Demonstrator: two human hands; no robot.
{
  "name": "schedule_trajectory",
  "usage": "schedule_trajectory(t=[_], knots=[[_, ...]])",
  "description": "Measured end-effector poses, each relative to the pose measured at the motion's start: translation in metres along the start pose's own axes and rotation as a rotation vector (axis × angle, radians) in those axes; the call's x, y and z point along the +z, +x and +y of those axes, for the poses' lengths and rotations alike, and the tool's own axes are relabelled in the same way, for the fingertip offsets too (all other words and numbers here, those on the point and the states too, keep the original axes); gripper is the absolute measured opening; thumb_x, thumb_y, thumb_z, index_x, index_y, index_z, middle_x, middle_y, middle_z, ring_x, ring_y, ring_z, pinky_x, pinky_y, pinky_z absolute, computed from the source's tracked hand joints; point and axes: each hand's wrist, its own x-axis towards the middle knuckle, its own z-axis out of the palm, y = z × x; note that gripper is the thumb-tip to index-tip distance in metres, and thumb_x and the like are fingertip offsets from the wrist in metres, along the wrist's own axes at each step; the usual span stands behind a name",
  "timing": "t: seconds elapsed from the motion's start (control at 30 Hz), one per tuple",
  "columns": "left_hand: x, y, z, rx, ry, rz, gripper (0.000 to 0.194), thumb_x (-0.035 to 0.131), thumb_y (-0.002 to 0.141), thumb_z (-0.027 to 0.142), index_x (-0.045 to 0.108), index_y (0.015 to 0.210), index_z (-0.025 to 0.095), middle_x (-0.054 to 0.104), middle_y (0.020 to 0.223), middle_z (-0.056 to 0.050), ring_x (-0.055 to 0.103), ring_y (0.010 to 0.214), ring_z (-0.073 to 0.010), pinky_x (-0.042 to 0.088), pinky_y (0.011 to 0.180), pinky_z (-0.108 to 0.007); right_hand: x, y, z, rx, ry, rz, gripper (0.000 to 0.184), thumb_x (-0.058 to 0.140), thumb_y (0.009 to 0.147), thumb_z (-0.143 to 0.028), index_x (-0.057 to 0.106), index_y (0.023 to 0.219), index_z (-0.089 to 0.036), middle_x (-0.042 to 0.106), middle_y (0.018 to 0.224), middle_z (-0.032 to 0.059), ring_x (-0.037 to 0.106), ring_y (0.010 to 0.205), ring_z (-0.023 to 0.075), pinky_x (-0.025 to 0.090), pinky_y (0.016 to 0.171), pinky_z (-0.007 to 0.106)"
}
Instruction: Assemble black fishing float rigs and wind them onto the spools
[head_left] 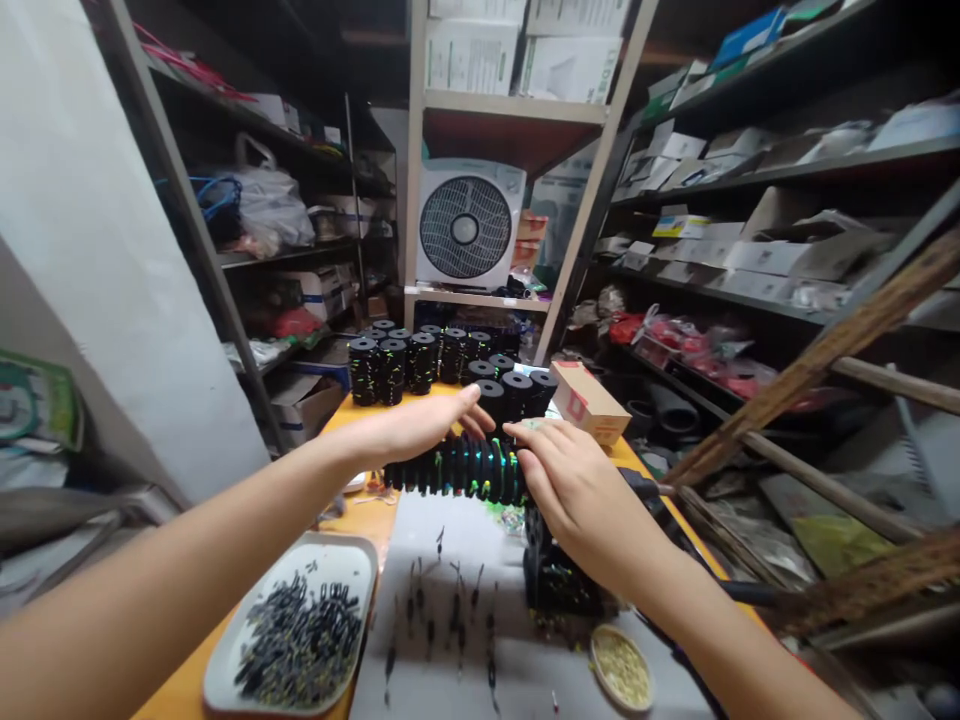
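Note:
A long row of black foam rings with neon markings (457,468) lies sideways across the orange table (352,520). My left hand (420,425) presses on the row's left end, fingers together and stretched over its top. My right hand (570,485) clasps the right end, fingers curled against the last ring. Both hands squeeze the row between them. Upright stacks of the same black rings (420,360) stand behind, at the table's far edge. A further black stack (555,575) sits under my right wrist.
A white tray (240,650) full of small black pieces lies at the front left. Loose small pieces are scattered on a grey sheet (450,610). A small round dish (622,668) and a cardboard box (589,400) stand on the right. Shelves crowd both sides, with a fan (465,225) behind.

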Motion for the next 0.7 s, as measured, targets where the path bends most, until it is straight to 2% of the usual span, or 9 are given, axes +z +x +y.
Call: schedule_trajectory(t=[0.17, 0.3, 0.4, 0.5, 0.7], knots=[[-0.007, -0.004, -0.009, 0.059, -0.227, 0.0, 0.072, 0.008, 0.094, 0.058, 0.059, 0.118, 0.012, 0.065, 0.119, -0.014, 0.06, 0.105, -0.0223, 0.044, 0.094, -0.036, 0.002, 0.018, -0.005, 0.027, 0.021, -0.163, 0.043, 0.022, 0.101, -0.026, 0.062, 0.095, -0.013, 0.067, 0.089, 0.0101, 0.058, 0.087, 0.0235, 0.038, 0.088, 0.042], [-0.009, 0.0, -0.016, 0.061, -0.284, -0.034, 0.069, 0.016, 0.093, 0.062, 0.062, 0.113, 0.014, 0.068, 0.11, -0.012, 0.061, 0.1, -0.0227, 0.044, 0.092, -0.037, -0.002, 0.028, 0.001, 0.072, 0.056, -0.258, 0.05, 0.016, 0.102, -0.031, 0.051, 0.067, -0.019, 0.057, 0.064, 0.0041, 0.05, 0.062, 0.0167, 0.037, 0.069, 0.032], [-0.009, 0.005, -0.019, 0.059, -0.284, -0.055, 0.068, 0.019, 0.092, 0.062, 0.063, 0.113, 0.015, 0.069, 0.107, -0.011, 0.061, 0.097, -0.0228, 0.044, 0.09, -0.038, -0.002, 0.032, 0.009, 0.1, 0.079, -0.314, 0.049, 0.018, 0.101, -0.035, 0.044, 0.062, -0.02, 0.049, 0.056, 0.0, 0.04, 0.051, 0.0134, 0.031, 0.055, 0.029], [-0.009, 0.009, -0.022, 0.055, -0.252, -0.063, 0.067, 0.022, 0.092, 0.063, 0.063, 0.114, 0.015, 0.07, 0.108, -0.011, 0.061, 0.095, -0.0228, 0.043, 0.089, -0.038, -0.001, 0.036, 0.017, 0.111, 0.111, -0.373, 0.048, 0.02, 0.101, -0.036, 0.041, 0.06, -0.021, 0.044, 0.052, -0.0019, 0.035, 0.047, 0.0121, 0.027, 0.051, 0.029], [-0.009, 0.014, -0.022, 0.054, -0.129, -0.005, 0.064, 0.02, 0.094, 0.058, 0.062, 0.111, 0.013, 0.07, 0.107, -0.012, 0.063, 0.092, -0.0223, 0.045, 0.085, -0.037, 0.001, 0.045, 0.031, 0.11, 0.168, -0.475, 0.05, 0.022, 0.1, -0.04, 0.05, 0.064, -0.019, 0.055, 0.06, 0.0016, 0.044, 0.052, 0.0141, 0.032, 0.053, 0.028]])
